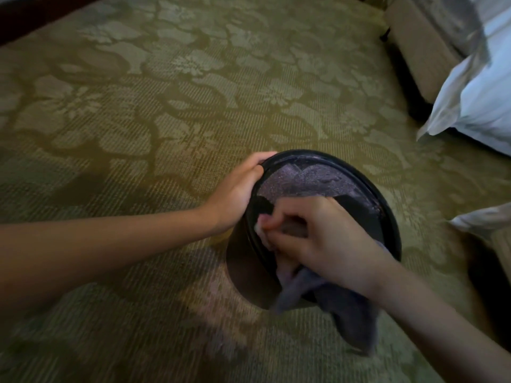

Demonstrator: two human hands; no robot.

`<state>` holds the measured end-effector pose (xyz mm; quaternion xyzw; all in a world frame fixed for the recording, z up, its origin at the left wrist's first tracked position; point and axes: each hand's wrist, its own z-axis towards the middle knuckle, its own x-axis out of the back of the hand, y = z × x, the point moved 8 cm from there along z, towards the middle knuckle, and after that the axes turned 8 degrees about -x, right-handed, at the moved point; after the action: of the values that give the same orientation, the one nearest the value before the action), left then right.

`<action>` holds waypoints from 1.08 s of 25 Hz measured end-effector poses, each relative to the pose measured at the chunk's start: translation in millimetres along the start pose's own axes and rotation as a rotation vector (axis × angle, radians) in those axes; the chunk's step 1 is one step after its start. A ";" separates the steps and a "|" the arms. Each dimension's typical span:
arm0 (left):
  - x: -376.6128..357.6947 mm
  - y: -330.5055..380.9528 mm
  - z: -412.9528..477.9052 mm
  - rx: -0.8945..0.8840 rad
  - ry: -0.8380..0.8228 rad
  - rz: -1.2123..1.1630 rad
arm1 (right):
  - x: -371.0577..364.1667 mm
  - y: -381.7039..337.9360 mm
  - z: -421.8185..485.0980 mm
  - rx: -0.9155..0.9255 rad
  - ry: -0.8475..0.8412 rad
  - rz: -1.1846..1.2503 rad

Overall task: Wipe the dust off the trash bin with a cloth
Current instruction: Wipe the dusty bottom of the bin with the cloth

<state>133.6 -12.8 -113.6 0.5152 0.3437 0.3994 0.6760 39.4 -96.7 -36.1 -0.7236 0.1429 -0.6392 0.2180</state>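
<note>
Head view: wiping is under way, I judge, at the bin's mouth. The black round trash bin [318,155] stands on the patterned carpet [166,106], directly below and between both hands. Left hand [235,189] grips the far-left rim, fingers curled over the edge, steadying it. Right hand [318,236] is clenched round the grey cloth [345,313], pressing it against the near-left inner rim; the loose end drapes over the near edge. Next move, as I read it: drag the cloth along the rim while the left hand holds the bin firm.
</note>
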 end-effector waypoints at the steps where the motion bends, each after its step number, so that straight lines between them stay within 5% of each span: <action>1: 0.3 0.0 0.5 0.003 -0.014 0.013 | -1.5 4.8 -8.2 -0.012 -0.095 0.041; 4: 1.4 -1.0 2.0 -0.005 -0.030 0.020 | -0.8 13.0 -23.2 -0.045 -0.143 0.037; 9: 0.3 -2.6 2.7 -0.009 0.022 0.019 | 6.4 -3.6 26.1 -0.077 0.167 -0.065; 13: 1.5 -2.2 4.6 -0.009 0.025 0.019 | 6.1 -0.7 45.2 -0.153 0.231 -0.141; 20: 1.3 -2.2 0.0 0.015 0.000 -0.040 | -8.1 10.7 -16.8 -0.113 -0.125 0.116; 27: 3.2 -3.7 4.6 -0.010 0.045 0.028 | 7.7 3.0 39.1 -0.217 0.254 -0.054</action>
<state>139.8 -12.4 -116.2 0.5073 0.3495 0.4223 0.6650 79.4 -97.8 -34.3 -0.6598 0.2177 -0.7120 0.1015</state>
